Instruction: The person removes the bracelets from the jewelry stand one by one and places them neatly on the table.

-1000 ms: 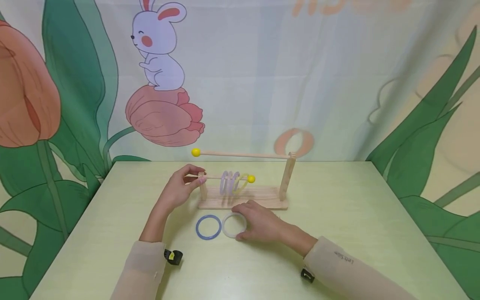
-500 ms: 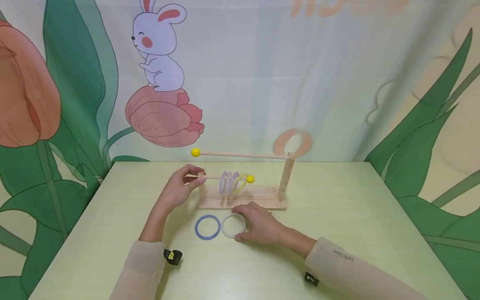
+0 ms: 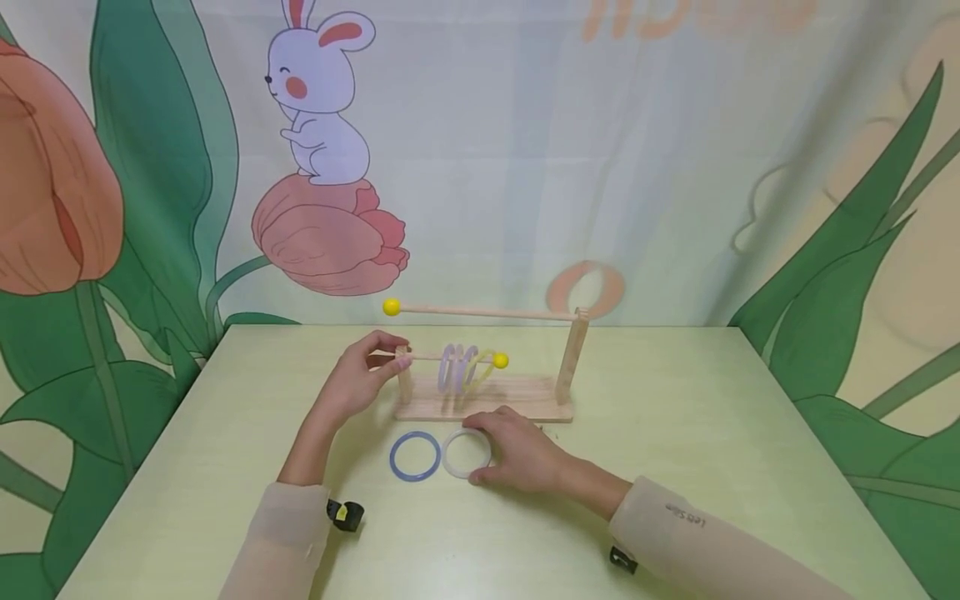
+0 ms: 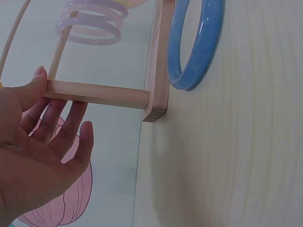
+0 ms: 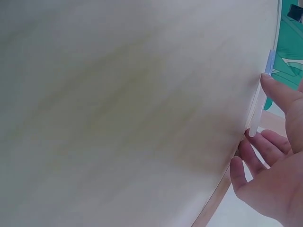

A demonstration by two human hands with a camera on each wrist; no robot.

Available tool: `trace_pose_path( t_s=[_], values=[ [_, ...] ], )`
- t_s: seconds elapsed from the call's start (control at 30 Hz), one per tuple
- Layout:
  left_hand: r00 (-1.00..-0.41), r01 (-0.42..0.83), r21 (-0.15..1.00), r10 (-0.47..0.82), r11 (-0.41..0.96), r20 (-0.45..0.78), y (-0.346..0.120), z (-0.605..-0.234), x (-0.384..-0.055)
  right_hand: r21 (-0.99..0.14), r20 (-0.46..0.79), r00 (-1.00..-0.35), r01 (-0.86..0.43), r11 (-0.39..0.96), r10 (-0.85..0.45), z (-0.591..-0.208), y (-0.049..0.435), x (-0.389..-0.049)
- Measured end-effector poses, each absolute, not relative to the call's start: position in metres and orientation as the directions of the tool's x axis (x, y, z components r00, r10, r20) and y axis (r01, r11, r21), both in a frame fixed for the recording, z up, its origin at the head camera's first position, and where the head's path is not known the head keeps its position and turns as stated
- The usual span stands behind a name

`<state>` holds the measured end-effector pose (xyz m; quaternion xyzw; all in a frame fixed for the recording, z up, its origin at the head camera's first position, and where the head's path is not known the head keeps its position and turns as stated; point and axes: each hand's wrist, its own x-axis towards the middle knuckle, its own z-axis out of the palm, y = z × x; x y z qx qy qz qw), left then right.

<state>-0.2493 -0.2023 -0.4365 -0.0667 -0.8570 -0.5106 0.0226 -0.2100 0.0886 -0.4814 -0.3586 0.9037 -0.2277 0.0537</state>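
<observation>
My left hand grips the top of the short post of a wooden stand, thumb on one side and fingers on the other. Several pale purple and pink rings hang on the stand's lower rod, along with a tilted yellow ring near its yellow ball. In front of the stand a whitish ring lies on the table, its right side held between the thumb and fingers of my right hand. Close to its left lies a blue ring.
The stand's tall post rises at the right and carries a long upper rod ending in another yellow ball. Behind the pale green table hangs a printed curtain.
</observation>
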Motion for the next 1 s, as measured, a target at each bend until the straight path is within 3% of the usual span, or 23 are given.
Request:
trace_pose_path(
  t_s=[1.0],
  values=[
    [-0.989,0.139,0.869,0.103,0.475,0.102,-0.2012,-0.4353,-0.2492,-0.424,0.073,-0.729,-0.641,0.640,-0.681,-0.4845,0.0894,-0.2118]
  ],
)
